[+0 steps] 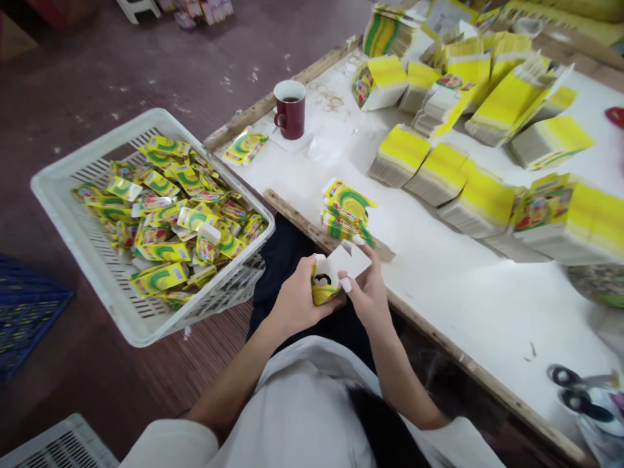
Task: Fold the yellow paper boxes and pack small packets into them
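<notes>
A small yellow-and-green printed carton (pixel 335 273) with white flaps is held over my lap by both hands. My left hand (pixel 297 300) is wrapped around its lower printed end. My right hand (pixel 366 289) pinches the open white flaps at its top. Just beyond my hands, a short stack of flat printed cartons (pixel 348 214) lies on the white table (pixel 439 286) near its front edge. A white plastic basket (pixel 73 240) at my left holds several folded cartons (pixel 168 218).
Bundles of flat yellow cartons (pixel 468 188) cover the table's far and right side. A dark red mug (pixel 290 108) stands near the table's left corner with rubber bands (pixel 331 99) beside it. Scissors (pixel 580 390) lie at the lower right. A blue crate (pixel 24 312) sits far left.
</notes>
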`<state>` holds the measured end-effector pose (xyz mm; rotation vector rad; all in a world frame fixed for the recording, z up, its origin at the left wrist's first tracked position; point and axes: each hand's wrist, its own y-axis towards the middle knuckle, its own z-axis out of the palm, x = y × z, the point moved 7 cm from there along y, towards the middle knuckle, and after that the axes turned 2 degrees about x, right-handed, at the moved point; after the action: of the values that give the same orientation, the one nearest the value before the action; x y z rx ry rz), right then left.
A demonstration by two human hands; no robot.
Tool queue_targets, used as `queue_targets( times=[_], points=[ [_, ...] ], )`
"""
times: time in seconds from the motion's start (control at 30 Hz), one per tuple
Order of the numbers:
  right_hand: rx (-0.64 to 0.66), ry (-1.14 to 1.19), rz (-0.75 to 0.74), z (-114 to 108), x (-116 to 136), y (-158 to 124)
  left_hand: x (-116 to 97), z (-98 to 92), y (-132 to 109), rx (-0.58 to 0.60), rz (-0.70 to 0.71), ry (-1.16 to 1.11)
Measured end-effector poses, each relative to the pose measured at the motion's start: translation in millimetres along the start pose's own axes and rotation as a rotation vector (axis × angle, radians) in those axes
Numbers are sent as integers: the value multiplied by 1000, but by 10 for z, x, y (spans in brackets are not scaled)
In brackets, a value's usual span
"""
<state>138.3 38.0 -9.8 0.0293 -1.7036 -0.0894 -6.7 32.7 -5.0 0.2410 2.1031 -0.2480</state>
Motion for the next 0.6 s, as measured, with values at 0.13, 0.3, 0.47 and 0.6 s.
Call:
queue_targets(
  times=[0.13,0.3,0.47,0.6],
  points=[
    [151,144,153,197,-168,-7,-23,82,-7,-13,108,41],
    [243,80,85,237,-123,-27,1,75,24,1,110,20],
    [332,-190,-106,280,24,-117,138,119,65,68,18,13],
    [234,-322,-238,199,55,-88,130,57,38,-97,72,65]
  ],
)
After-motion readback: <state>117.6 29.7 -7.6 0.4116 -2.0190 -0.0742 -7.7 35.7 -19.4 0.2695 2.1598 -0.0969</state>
